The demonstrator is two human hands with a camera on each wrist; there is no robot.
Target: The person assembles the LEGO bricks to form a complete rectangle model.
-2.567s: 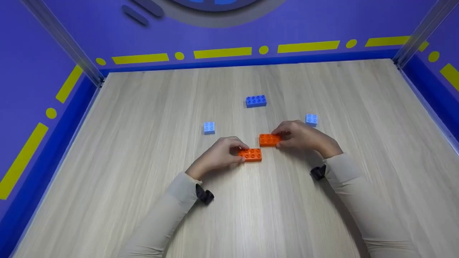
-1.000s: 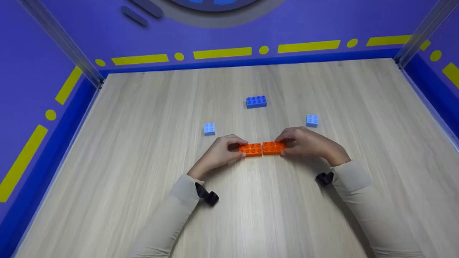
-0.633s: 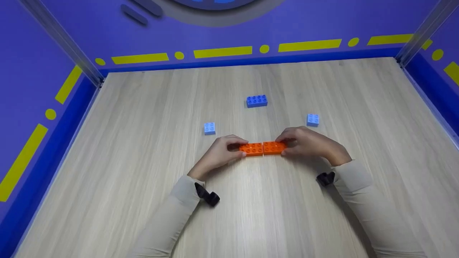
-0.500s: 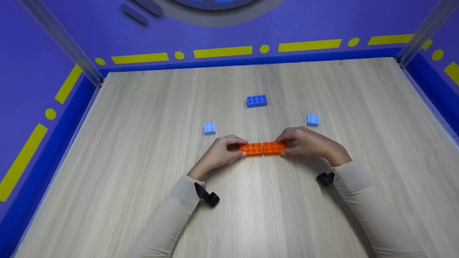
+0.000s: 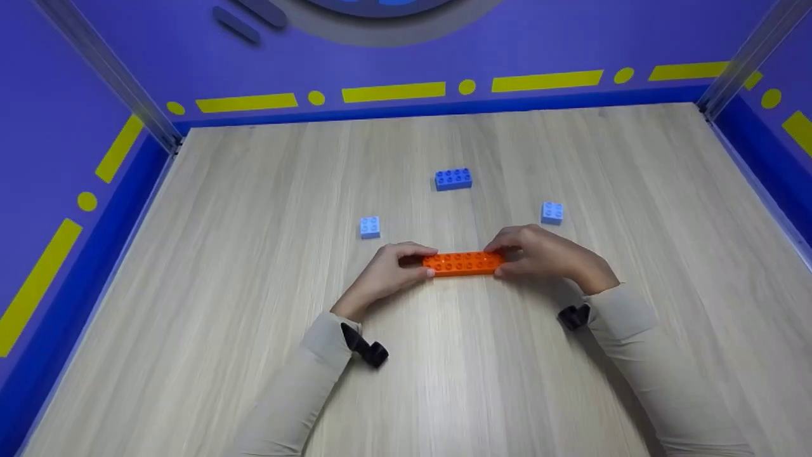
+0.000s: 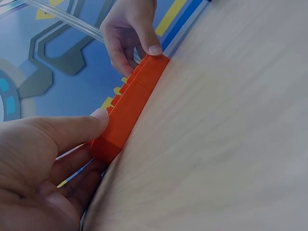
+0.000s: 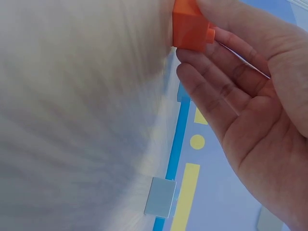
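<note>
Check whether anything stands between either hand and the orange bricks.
Nothing visible does: the left hand pinches the left orange brick, the right hand the right orange brick, and they meet end to end without visible gap.

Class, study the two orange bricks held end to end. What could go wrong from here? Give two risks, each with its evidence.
1. The left orange brick and right orange brick meet end to end with no brick bridging their studs, so they may part if the left hand or right hand pulls away.
2. The right hand is close to the right pale blue brick and might nudge it if moved forward.
</note>
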